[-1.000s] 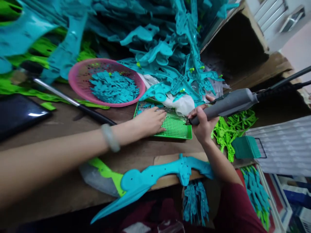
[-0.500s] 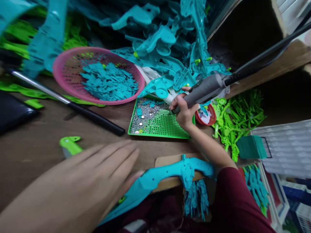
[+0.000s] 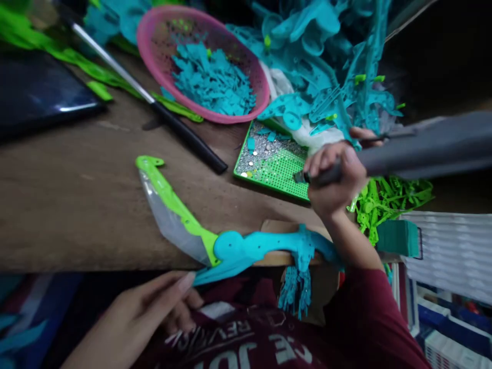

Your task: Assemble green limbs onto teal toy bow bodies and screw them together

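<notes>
My right hand is wrapped round a grey electric screwdriver, its bit pointing left over the green perforated tray. At the table's front edge lies a long, curved teal plastic part. My left hand has its thumb and fingers closed on the left tip of this part. A bright green curved plastic piece with a clear blade-like panel lies on the table, its lower end meeting the teal part. Silvery screws and a few teal chips cover the tray's left side.
A pink basket of small teal pieces stands behind the tray. To its left lies a black-handled metal rod. Teal shells are heaped at the back, with green parts on the right. A dark flat object is at left.
My left hand has dropped from above the table to the teal part's left tip, uncovering the green piece. The screwdriver has swung closer, now pointing left. The camera view has shifted.
</notes>
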Tool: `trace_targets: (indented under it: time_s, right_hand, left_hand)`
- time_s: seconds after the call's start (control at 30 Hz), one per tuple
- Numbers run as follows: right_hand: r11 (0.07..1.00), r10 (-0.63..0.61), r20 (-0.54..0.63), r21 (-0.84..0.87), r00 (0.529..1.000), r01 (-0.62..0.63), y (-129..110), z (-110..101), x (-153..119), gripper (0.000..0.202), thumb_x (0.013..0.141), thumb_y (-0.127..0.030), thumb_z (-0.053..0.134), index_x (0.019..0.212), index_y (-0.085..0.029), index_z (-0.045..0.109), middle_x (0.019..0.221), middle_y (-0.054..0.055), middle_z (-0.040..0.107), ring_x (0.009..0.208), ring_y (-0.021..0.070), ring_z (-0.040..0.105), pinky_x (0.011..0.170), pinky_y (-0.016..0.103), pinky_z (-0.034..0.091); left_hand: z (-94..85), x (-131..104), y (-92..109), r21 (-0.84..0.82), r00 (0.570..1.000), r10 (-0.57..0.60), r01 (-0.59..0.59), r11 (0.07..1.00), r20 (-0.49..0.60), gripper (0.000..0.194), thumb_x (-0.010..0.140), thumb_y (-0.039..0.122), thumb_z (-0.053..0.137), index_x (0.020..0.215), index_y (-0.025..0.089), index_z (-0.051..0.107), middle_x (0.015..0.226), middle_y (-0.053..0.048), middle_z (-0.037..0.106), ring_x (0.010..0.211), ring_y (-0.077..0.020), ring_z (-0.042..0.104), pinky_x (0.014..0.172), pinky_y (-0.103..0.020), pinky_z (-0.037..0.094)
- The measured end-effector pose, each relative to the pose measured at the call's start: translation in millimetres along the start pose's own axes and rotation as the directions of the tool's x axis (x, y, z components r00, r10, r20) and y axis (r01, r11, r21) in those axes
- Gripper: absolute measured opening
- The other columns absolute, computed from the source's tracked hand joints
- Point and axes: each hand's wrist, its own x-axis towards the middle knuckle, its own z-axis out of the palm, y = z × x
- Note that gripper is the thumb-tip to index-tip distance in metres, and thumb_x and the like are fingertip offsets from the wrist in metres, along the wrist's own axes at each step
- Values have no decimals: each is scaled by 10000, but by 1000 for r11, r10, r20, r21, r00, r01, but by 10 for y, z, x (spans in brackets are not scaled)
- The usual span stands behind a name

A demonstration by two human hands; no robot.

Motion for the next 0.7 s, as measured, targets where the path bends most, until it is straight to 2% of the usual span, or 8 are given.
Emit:
trace_targets:
  time_s: [0.03, 0.1, 0.17, 0.3, 0.4, 0.6, 0.67, 0.7]
  right_hand:
    - [999, 31, 119, 15, 992, -33, -159, 42, -144, 168, 864, -310, 658, 1014, -303, 585, 560, -106, 483, 401, 89, 481, 418, 224, 471]
    - [992, 123, 357, -16, 926, -125, -402, 82, -448, 275, 894, -339, 650, 1153, -349, 558, 583, -100, 539, 426, 109, 552, 443, 248, 525]
    - [988, 155, 453, -59, 878, -144, -511, 77, -721, 353, 910, -357, 637, 1237, -380, 505, 581, -106, 541, 431, 116, 576, 456, 251, 542]
    - [993, 110, 428, -92, 897, -78, -436, 39, -1020, 419, 915, -365, 614, 1295, -393, 441, 561, -118, 502, 407, 111, 545, 443, 233, 519]
    - [996, 67, 428, -87, 901, -32, -302, 70, -1062, 432, 897, -339, 622, 1291, -359, 446, 558, -115, 500, 398, 105, 536, 425, 215, 507]
    - [993, -111, 346, 76, 932, 90, -17, 181, -1162, 313, 864, -246, 608, 1166, -260, 526, 553, -127, 456, 324, 42, 428, 341, 133, 398]
    - [993, -121, 410, 58, 904, 106, 32, 123, -1230, 292, 872, -294, 627, 1136, -267, 505, 558, -128, 471, 342, 54, 447, 354, 152, 411]
    - [992, -118, 475, 21, 872, 123, 36, 71, -1253, 285, 874, -346, 644, 1108, -278, 495, 554, -129, 477, 353, 62, 461, 363, 164, 423]
  left_hand:
    - [39, -9, 41, -88, 998, -29, 34, 996, 52, 718, 750, 870, 346, 697, 245, 695, 552, -26, 695, 510, -186, 633, 541, -287, 510]
    - [88, -27, 136, -211, 995, -52, 69, 975, 83, 650, 740, 838, 412, 634, 245, 656, 508, -5, 667, 440, -156, 575, 495, -266, 442]
    - [110, -48, 207, -256, 996, -79, 88, 963, 47, 598, 726, 810, 448, 598, 250, 617, 449, 20, 618, 368, -132, 502, 449, -255, 365]
    - [134, -57, 209, -270, 996, -81, 91, 959, 48, 584, 742, 794, 432, 562, 255, 569, 384, 31, 556, 338, -133, 484, 438, -250, 327]
    - [145, -34, 157, -267, 996, -87, 94, 959, 36, 587, 748, 798, 436, 569, 255, 569, 357, 35, 530, 348, -142, 506, 450, -247, 334]
    - [125, -42, 132, -260, 995, -84, 96, 961, 56, 636, 763, 833, 424, 538, 255, 563, 324, 32, 496, 346, -140, 492, 460, -246, 359]
    - [122, -46, 120, -241, 995, -85, 96, 966, 54, 661, 758, 859, 417, 528, 260, 577, 319, 25, 494, 341, -142, 477, 450, -250, 361]
    - [125, -43, 104, -228, 995, -88, 97, 969, 51, 678, 744, 880, 410, 520, 265, 583, 313, 19, 490, 336, -148, 471, 442, -256, 364]
